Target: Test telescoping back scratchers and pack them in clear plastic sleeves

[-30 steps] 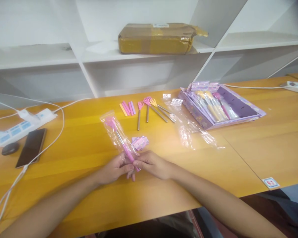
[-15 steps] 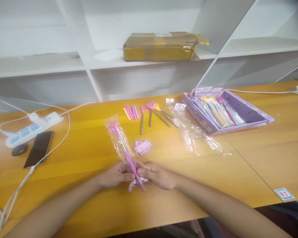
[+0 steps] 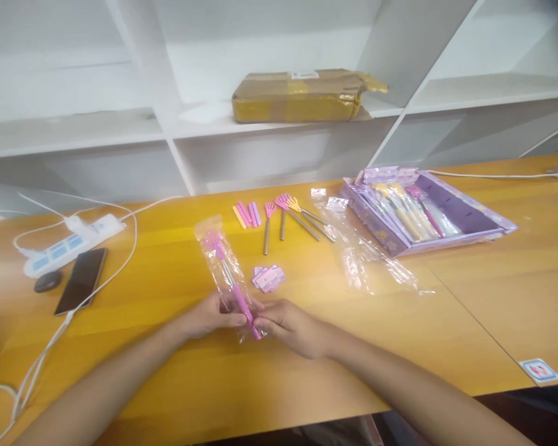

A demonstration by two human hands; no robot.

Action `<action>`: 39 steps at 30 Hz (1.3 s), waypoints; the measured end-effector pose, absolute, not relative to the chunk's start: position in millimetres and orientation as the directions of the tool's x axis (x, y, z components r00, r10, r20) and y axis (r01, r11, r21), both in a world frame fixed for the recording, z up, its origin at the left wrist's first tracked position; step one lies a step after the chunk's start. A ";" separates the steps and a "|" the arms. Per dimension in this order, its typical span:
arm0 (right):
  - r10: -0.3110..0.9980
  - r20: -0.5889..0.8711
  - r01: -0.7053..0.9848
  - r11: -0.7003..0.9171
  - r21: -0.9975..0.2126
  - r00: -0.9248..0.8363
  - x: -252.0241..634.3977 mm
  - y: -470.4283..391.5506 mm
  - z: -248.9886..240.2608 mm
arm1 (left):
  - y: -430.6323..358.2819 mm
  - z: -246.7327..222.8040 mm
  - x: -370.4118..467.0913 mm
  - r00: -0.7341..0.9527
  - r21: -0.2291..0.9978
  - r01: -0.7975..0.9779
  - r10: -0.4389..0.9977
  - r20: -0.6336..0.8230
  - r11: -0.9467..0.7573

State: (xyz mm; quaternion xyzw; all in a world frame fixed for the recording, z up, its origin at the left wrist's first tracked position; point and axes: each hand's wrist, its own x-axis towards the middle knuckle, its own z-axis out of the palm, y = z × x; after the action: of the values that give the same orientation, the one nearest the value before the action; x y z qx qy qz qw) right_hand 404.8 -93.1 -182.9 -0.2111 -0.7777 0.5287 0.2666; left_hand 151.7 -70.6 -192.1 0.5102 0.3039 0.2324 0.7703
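A pink back scratcher (image 3: 240, 300) with a metal shaft lies slanted inside a clear plastic bag (image 3: 217, 272), its claw-shaped head at the far end. My left hand (image 3: 214, 313) grips the bagged handle from the left, thumb on top. From the right, my right hand (image 3: 286, 323) pinches the near end of the handle and the bag. Just beyond the hands is a small pile of purple-pink cards (image 3: 268, 279). Farther back lie several loose scratcher rods (image 3: 283, 223) with pink and yellow claw heads, beside several short coloured handle sleeves (image 3: 247, 214).
Clear empty bags (image 3: 358, 248) lie right of the rods, against a purple display box (image 3: 395, 244) holding bagged scratchers. On the left are a power strip (image 3: 77, 244), a phone (image 3: 81, 280), a black mouse (image 3: 48, 282) and white cables. A taped carton (image 3: 297, 99) sits on the shelf behind.
The near end of the scratcher and bag has moved slightly up and away from me, with both hands still on it. The view has shifted a little.
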 end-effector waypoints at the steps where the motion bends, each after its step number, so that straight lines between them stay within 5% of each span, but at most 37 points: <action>1: 0.601 0.186 0.067 0.373 -0.925 -0.777 405.0 -91.9 -183.3 | -67.4 -191.5 150.2 0.628 0.920 -0.100 0.742 -0.236 0.378; 4: 0.581 0.180 0.125 0.446 -0.886 -0.794 405.0 -90.4 -182.8 | -53.3 -189.2 145.1 0.314 0.908 -0.303 0.930 -0.191 0.289; 8: 0.553 0.182 0.170 0.524 -0.834 -0.813 400.6 -95.9 -181.4 | -32.6 -185.0 139.5 0.042 0.890 -0.447 0.996 -0.078 0.089; 16: 0.420 0.296 0.177 0.783 -0.597 -0.858 420.3 -80.3 -183.1 | -30.5 -193.1 143.1 -0.108 0.877 -0.476 0.986 -0.130 0.064; 22: 0.788 0.262 0.523 0.578 -0.627 -0.557 459.0 -41.5 -184.2 | -52.4 -191.7 159.0 0.018 0.898 -0.388 0.976 -0.218 0.208; 31: 0.828 0.179 0.659 0.536 -0.528 -0.531 451.5 -35.8 -210.7 | -93.2 -198.8 173.7 0.220 0.963 -0.086 0.948 -0.231 0.254; 39: 0.862 0.195 0.593 0.469 -0.655 -0.468 452.5 -32.4 -210.7 | -102.7 -196.7 176.9 0.397 0.963 0.114 0.877 -0.271 0.246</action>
State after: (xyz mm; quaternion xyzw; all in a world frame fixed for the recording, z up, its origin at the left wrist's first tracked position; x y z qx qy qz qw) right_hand 452.5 -32.4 -210.7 -0.4455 -0.8166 0.2587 0.2604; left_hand 176.9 -102.7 -196.7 0.5371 0.4613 0.2978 0.6403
